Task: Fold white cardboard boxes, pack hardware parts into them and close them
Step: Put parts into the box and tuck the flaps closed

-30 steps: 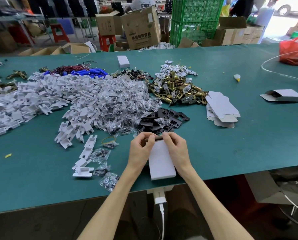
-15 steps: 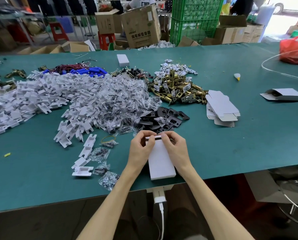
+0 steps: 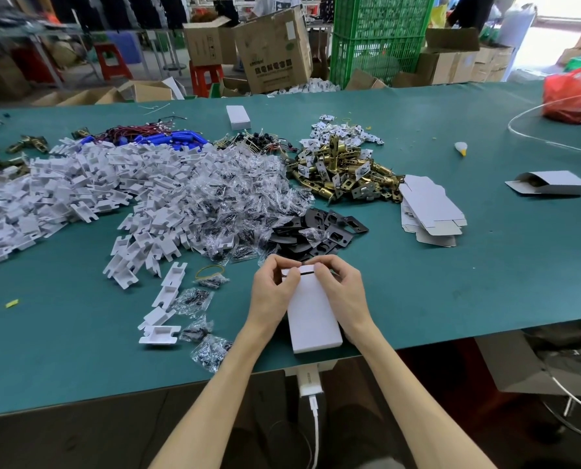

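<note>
A white cardboard box [image 3: 311,316] lies lengthwise on the green table [image 3: 485,265] near its front edge. My left hand [image 3: 273,287] grips the box's far left corner, and my right hand [image 3: 341,287] grips the far right corner. Fingers of both hands curl over the far end flap, where a thin dark slit shows. Behind lie black metal plates [image 3: 319,231], bagged screws [image 3: 235,198], brass latches [image 3: 343,170] and white plastic inserts [image 3: 62,191]. Flat unfolded boxes [image 3: 431,211] are stacked to the right.
A closed white box [image 3: 238,117] sits far back. An open-ended box [image 3: 552,183] lies at the right, with a glue bottle [image 3: 460,148] and a red bag [image 3: 573,94] beyond. Loose inserts and screw bags [image 3: 194,302] lie left of my hands. Cartons and a green crate [image 3: 380,35] stand behind the table.
The far end flap has come down closer to the box, leaving only a thin slit. Both hands stay at the far corners.
</note>
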